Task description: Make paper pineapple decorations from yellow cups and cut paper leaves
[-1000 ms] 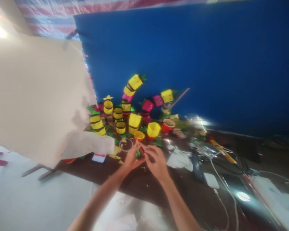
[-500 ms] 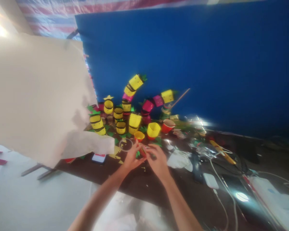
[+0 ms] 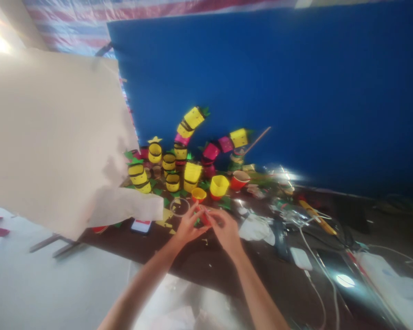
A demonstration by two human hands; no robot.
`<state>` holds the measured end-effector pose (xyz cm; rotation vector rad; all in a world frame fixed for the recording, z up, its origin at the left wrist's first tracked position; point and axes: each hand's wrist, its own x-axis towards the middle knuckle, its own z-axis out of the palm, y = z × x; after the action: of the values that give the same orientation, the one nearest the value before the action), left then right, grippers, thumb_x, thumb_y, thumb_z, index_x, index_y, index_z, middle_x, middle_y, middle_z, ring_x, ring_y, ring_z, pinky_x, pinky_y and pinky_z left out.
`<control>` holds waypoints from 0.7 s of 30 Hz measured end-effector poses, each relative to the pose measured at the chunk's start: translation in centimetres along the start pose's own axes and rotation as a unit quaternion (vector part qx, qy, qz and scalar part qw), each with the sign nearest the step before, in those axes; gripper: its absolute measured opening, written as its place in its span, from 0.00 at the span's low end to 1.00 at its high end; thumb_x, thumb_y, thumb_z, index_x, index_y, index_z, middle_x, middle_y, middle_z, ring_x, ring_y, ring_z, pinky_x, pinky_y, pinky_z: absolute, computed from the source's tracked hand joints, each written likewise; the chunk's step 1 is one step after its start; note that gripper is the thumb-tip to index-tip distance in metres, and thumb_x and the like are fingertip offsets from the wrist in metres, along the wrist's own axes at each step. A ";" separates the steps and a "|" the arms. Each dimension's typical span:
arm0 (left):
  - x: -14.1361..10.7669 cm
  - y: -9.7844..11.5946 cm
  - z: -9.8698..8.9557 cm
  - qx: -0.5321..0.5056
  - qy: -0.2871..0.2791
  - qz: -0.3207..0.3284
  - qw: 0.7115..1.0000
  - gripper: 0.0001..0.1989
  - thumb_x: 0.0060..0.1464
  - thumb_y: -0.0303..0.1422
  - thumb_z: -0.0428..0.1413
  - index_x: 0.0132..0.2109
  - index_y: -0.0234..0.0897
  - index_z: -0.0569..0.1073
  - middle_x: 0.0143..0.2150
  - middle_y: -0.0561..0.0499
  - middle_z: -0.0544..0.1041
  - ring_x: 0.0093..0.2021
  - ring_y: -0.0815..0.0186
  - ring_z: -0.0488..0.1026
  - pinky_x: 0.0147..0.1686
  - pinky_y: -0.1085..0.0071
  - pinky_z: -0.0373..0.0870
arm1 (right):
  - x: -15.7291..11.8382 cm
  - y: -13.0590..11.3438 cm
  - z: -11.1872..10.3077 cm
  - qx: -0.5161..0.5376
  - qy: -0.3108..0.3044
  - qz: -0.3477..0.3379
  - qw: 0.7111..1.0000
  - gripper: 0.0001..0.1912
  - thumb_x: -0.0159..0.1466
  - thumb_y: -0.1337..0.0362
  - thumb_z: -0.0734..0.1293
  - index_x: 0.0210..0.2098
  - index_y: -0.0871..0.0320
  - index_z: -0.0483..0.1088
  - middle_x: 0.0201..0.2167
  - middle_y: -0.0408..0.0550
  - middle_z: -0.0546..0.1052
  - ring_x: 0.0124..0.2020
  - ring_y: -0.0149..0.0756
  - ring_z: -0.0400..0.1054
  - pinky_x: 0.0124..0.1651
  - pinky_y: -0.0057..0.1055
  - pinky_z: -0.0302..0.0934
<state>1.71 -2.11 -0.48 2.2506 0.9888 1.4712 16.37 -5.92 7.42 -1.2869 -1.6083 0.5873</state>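
My left hand point(image 3: 188, 225) and my right hand point(image 3: 225, 228) meet over the front of the dark table. Between their fingertips is a small red piece point(image 3: 204, 218), perhaps part of a paper cup; the fingers hide much of it. Both hands have their fingers closed on it. Just beyond stands a red cup with a yellow inside point(image 3: 198, 195). To its right are a taller yellow cup point(image 3: 220, 185) and a red paper cup point(image 3: 240, 180). A clear ring point(image 3: 180, 207) lies left of my hands, near yellow paper scraps point(image 3: 165, 217).
Yellow and black banded cup figures point(image 3: 172, 182) with green leaves crowd the back left. A phone point(image 3: 141, 226) lies at the left edge beside a large pale board point(image 3: 55, 137). On the right are a white cloth point(image 3: 258, 228), cables, a yellow-handled tool point(image 3: 318, 217) and a white charger point(image 3: 301, 259).
The red piece has turned slightly between my fingers, showing more of its red side. My right fingers have drawn in closer together. Everything else stays in place.
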 end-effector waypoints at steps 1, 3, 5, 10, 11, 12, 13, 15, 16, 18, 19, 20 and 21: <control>0.0 -0.1 0.0 -0.002 -0.001 0.004 1.000 0.31 0.44 0.37 0.60 0.56 0.42 0.60 0.60 0.39 0.58 0.57 0.54 0.62 0.50 0.58 0.67 | 0.0 0.1 0.0 0.012 -0.003 0.014 1.000 0.10 0.59 0.60 0.62 0.34 0.57 0.72 0.35 0.51 0.76 0.36 0.38 0.71 0.39 0.34 0.66; 0.0 -0.1 0.1 -0.009 -0.001 0.012 1.000 0.31 0.44 0.37 0.60 0.55 0.41 0.61 0.61 0.38 0.57 0.57 0.54 0.61 0.50 0.58 0.66 | 0.1 0.2 -0.1 0.035 -0.004 0.039 0.999 0.10 0.58 0.59 0.63 0.33 0.58 0.72 0.35 0.51 0.76 0.35 0.38 0.71 0.39 0.34 0.67; 0.1 -0.1 0.1 -0.017 0.001 0.014 1.000 0.30 0.43 0.36 0.60 0.54 0.39 0.62 0.60 0.37 0.58 0.57 0.54 0.61 0.50 0.58 0.66 | 0.2 0.2 -0.1 0.055 -0.008 0.061 0.997 0.10 0.57 0.59 0.64 0.32 0.59 0.73 0.34 0.51 0.77 0.35 0.38 0.72 0.38 0.34 0.67; 0.3 0.4 -0.2 -0.021 -0.016 -0.001 1.000 0.25 0.43 0.36 0.60 0.50 0.38 0.65 0.60 0.37 0.59 0.57 0.54 0.62 0.50 0.59 0.67 | 0.4 -0.1 -0.2 0.086 -0.010 0.097 0.992 0.11 0.54 0.58 0.66 0.30 0.59 0.74 0.31 0.50 0.78 0.31 0.39 0.73 0.34 0.34 0.68; 0.3 0.4 -0.2 -0.021 -0.020 -0.005 1.000 0.25 0.43 0.36 0.60 0.50 0.38 0.65 0.60 0.37 0.59 0.57 0.54 0.62 0.50 0.58 0.67 | 0.5 -0.2 -0.2 0.086 -0.009 0.099 0.991 0.11 0.54 0.58 0.66 0.30 0.59 0.74 0.30 0.50 0.78 0.30 0.39 0.73 0.34 0.33 0.68; 0.3 0.4 -0.3 -0.020 -0.024 -0.008 0.999 0.25 0.43 0.36 0.60 0.50 0.38 0.65 0.60 0.37 0.59 0.57 0.54 0.62 0.50 0.58 0.67 | 0.5 -0.3 -0.2 0.085 -0.007 0.101 0.991 0.11 0.54 0.58 0.66 0.29 0.59 0.74 0.29 0.50 0.78 0.30 0.39 0.73 0.33 0.33 0.68; 0.3 0.4 -0.3 -0.019 -0.026 -0.011 0.999 0.26 0.43 0.36 0.60 0.51 0.38 0.65 0.60 0.37 0.59 0.57 0.54 0.61 0.50 0.58 0.67 | 0.5 -0.4 -0.2 0.084 -0.005 0.104 0.991 0.11 0.53 0.58 0.66 0.29 0.59 0.74 0.29 0.49 0.78 0.30 0.39 0.72 0.33 0.33 0.68; 0.3 0.4 -0.2 -0.019 -0.027 -0.009 0.999 0.28 0.43 0.36 0.60 0.52 0.38 0.63 0.59 0.38 0.59 0.57 0.54 0.62 0.49 0.57 0.67 | 0.6 -0.6 -0.3 0.081 -0.003 0.111 0.991 0.11 0.53 0.57 0.66 0.29 0.59 0.74 0.28 0.49 0.78 0.29 0.39 0.72 0.32 0.33 0.68; 0.3 0.4 -0.2 -0.019 -0.025 -0.004 0.999 0.29 0.43 0.35 0.60 0.53 0.39 0.63 0.59 0.38 0.60 0.56 0.54 0.62 0.49 0.58 0.67 | 0.6 -0.6 -0.3 0.080 -0.003 0.113 0.990 0.11 0.53 0.57 0.66 0.28 0.59 0.74 0.27 0.49 0.78 0.29 0.38 0.72 0.31 0.32 0.67; 0.3 0.4 -0.2 -0.024 -0.020 0.007 0.999 0.31 0.43 0.35 0.60 0.55 0.41 0.62 0.57 0.40 0.61 0.55 0.55 0.64 0.48 0.58 0.68 | 0.6 -0.8 -0.3 0.078 -0.003 0.117 0.990 0.11 0.53 0.57 0.67 0.28 0.59 0.74 0.27 0.48 0.78 0.29 0.38 0.72 0.31 0.31 0.67; 0.3 0.4 -0.2 -0.027 -0.017 0.011 0.999 0.31 0.43 0.35 0.60 0.55 0.42 0.61 0.57 0.41 0.62 0.54 0.55 0.65 0.48 0.59 0.69 | 0.6 -0.8 -0.3 0.077 -0.005 0.119 0.990 0.11 0.53 0.57 0.67 0.28 0.59 0.74 0.27 0.48 0.78 0.29 0.38 0.72 0.31 0.30 0.67; 0.4 0.4 -0.2 -0.031 -0.014 0.015 0.999 0.30 0.43 0.34 0.60 0.55 0.43 0.62 0.56 0.42 0.62 0.54 0.56 0.65 0.48 0.59 0.69 | 0.6 -0.9 -0.3 0.076 -0.007 0.120 0.990 0.10 0.53 0.57 0.67 0.28 0.58 0.74 0.27 0.48 0.78 0.29 0.37 0.72 0.31 0.30 0.66; 0.4 0.5 -0.2 -0.034 -0.012 0.018 0.999 0.30 0.43 0.34 0.60 0.55 0.43 0.62 0.56 0.42 0.63 0.54 0.56 0.65 0.48 0.59 0.69 | 0.6 -0.9 -0.3 0.074 -0.009 0.122 0.990 0.10 0.52 0.58 0.67 0.28 0.58 0.75 0.27 0.48 0.78 0.29 0.37 0.72 0.31 0.30 0.66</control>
<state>1.76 -2.23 0.15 2.2435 0.8835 1.4664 16.26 -5.70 8.56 -1.3776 -1.4027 0.8557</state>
